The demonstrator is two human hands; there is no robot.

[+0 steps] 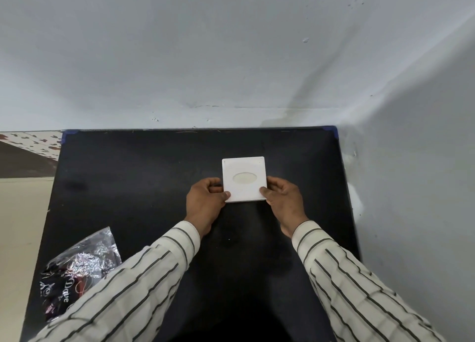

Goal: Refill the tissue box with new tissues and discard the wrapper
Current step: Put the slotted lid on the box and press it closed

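A white square tissue box (243, 167) with an oval opening in its top sits on the black table (133, 182), right of centre. My left hand (205, 203) grips its left side, thumb on the top near the front corner. My right hand (284, 200) grips its right side the same way. White tissue shows inside the oval. A crumpled, shiny plastic wrapper (79, 267) with dark printing lies at the table's front left, partly under my left sleeve.
The table stands in a corner, with a grey wall (231, 59) behind it and another along its right edge. Beige floor (18, 239) lies beyond the table's left edge.
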